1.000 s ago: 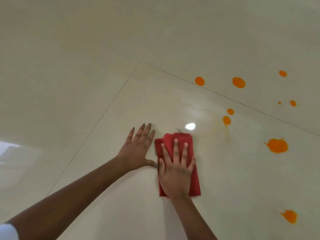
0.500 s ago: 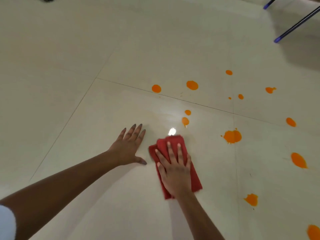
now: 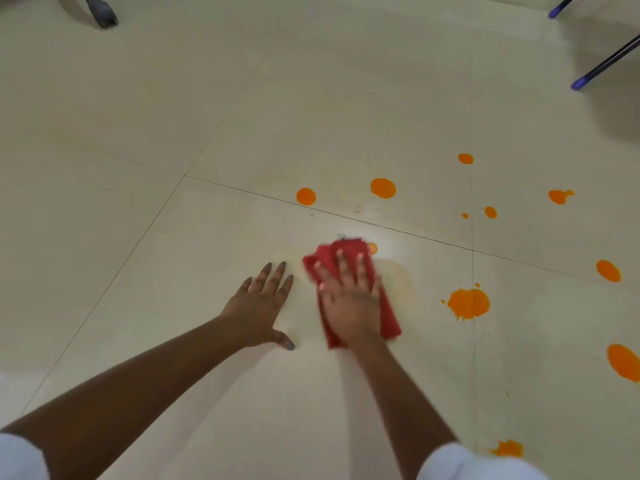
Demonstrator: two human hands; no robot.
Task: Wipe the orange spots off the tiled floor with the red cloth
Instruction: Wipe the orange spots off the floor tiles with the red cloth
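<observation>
My right hand (image 3: 349,299) presses flat, fingers straight, on the folded red cloth (image 3: 389,320) lying on the cream tiled floor (image 3: 207,254). The cloth's far edge touches a small orange spot (image 3: 372,248) that peeks out beside it. My left hand (image 3: 261,304) rests flat on the floor just left of the cloth, fingers spread. Several orange spots lie beyond and to the right: one round spot (image 3: 306,196), a bigger one (image 3: 383,188), and a large splat (image 3: 468,303). A faint smear (image 3: 401,278) marks the tile right of the cloth.
Dark legs with blue tips (image 3: 581,83) reach in at the top right. A dark grey foot of some object (image 3: 102,15) stands at the top left. More orange spots sit along the right edge (image 3: 623,362) and near my right sleeve (image 3: 507,448).
My right hand has pushed the cloth forward over the two small spots near the tile joint; only one still peeks out. The view has lifted, showing more floor. My left hand stays planted.
</observation>
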